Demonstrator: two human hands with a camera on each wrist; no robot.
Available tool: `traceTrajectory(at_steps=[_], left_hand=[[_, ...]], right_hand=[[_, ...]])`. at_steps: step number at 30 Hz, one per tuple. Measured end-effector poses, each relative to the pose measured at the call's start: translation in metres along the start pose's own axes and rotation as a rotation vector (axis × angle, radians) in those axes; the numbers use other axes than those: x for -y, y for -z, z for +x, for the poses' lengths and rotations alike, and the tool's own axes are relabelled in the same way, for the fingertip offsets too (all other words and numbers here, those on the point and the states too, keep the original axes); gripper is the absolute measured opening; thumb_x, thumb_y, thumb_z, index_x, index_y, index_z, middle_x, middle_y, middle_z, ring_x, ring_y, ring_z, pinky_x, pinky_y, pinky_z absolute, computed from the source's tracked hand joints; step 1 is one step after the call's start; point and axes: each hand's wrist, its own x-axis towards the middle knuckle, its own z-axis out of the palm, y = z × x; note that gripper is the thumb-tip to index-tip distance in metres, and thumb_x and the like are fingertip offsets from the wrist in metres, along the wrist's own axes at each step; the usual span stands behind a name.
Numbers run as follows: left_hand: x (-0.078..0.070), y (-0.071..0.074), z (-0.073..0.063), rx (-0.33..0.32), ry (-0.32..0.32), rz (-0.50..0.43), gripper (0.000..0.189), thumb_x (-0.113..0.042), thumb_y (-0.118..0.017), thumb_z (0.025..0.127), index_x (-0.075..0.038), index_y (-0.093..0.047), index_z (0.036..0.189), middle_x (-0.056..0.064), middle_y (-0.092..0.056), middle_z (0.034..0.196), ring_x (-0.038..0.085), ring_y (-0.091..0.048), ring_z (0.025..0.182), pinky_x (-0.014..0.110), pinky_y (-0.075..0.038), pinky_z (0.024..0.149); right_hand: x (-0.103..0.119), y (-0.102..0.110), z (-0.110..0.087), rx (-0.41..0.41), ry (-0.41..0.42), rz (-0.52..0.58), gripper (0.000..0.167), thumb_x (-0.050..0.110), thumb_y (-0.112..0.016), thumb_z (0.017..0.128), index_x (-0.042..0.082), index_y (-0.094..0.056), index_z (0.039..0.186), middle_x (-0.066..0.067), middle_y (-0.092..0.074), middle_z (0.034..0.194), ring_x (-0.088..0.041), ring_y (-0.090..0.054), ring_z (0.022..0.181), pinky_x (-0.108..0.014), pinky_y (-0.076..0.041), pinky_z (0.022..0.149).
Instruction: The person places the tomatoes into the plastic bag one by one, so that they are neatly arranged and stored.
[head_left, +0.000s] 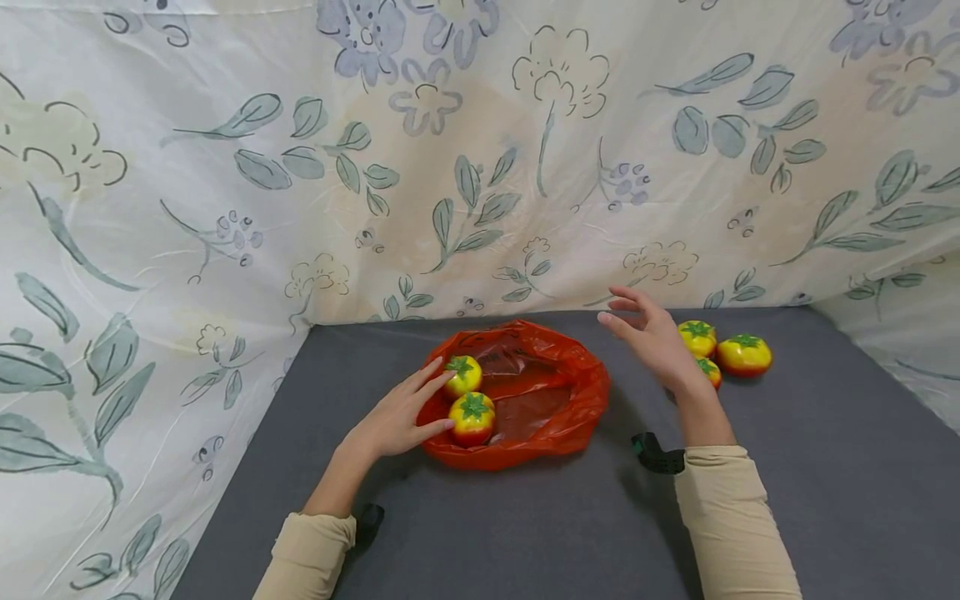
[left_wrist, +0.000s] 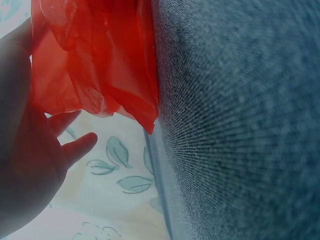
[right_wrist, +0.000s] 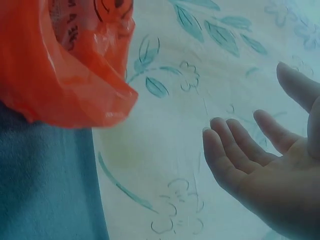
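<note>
A red plastic bag (head_left: 592, 392) stands on the dark table with its mouth spread wide. At its left side are two glossy yellow-and-red tomato-like fruits with green star-shaped tops, a farther fruit (head_left: 467, 379) and a nearer fruit (head_left: 472, 423). My left hand (head_left: 401, 415) lies over the bag's left rim, fingers loosely extended beside these fruits; firm contact is unclear. The left wrist view shows the bag's outer wall (left_wrist: 110, 60) hiding part of that hand. Right of the bag, my right hand (head_left: 656, 342) is raised in the air, fingers apart and holding nothing.
Beyond the right hand sit three similar fruits: a back one (head_left: 697, 337), a right one (head_left: 744, 356) and one partly hidden (head_left: 708, 372). A floral cloth (head_left: 480, 167) hangs behind the table (head_left: 510, 533) and along its left side. Dark straps circle both wrists.
</note>
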Motion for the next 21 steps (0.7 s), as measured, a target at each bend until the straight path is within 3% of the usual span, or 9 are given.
traceTrajectory(at_steps=[6, 21], left_hand=[[0.0, 0.001, -0.001, -0.002, -0.002, 0.0, 0.074, -0.045, -0.064, 0.088, -0.016, -0.033, 0.15, 0.009, -0.018, 0.157, 0.032, -0.026, 0.138, 0.053, -0.026, 0.107], [-0.001, 0.0, -0.001, -0.011, -0.008, -0.005, 0.074, -0.046, -0.063, 0.088, -0.017, -0.033, 0.15, 0.008, -0.018, 0.157, 0.031, -0.026, 0.138, 0.052, -0.026, 0.107]], right_hand=[[-0.006, 0.009, 0.0, -0.047, -0.018, 0.016, 0.07, 0.045, -0.058, 0.093, 0.014, -0.029, 0.15, -0.021, -0.039, 0.142, -0.04, -0.05, 0.116, -0.056, -0.038, 0.097], [-0.009, 0.025, -0.004, -0.187, -0.065, 0.045, 0.068, 0.045, -0.053, 0.095, 0.012, -0.03, 0.149, -0.021, -0.039, 0.141, -0.038, -0.043, 0.123, -0.05, -0.038, 0.1]])
